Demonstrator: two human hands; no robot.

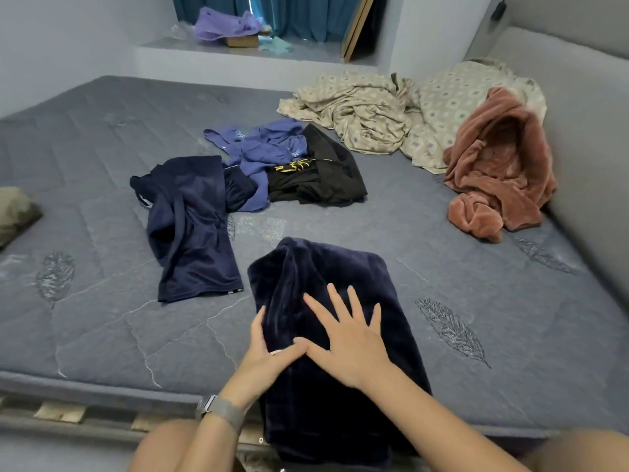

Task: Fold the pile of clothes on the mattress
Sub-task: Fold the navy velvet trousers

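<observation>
- Navy velour, a folded garment (pixel 326 301), lies at the near edge of the grey quilted mattress (pixel 102 318), its lower end hanging over the side.
- Our right hand (pixel 350 338) presses flat on it, fingers spread wide.
- Our left hand (pixel 269 352), a watch (pixel 218 408) on its wrist, rests at the garment's left edge, fingers straight and together, thumb along the fold.
- Farther back, unfolded: a dark blue jersey (pixel 190 226), purple clothes (pixel 265 148) and a black piece (pixel 320 175).
- A patterned sheet (pixel 374 110) and rust-pink robe (pixel 500 165) sit at far right.
</observation>
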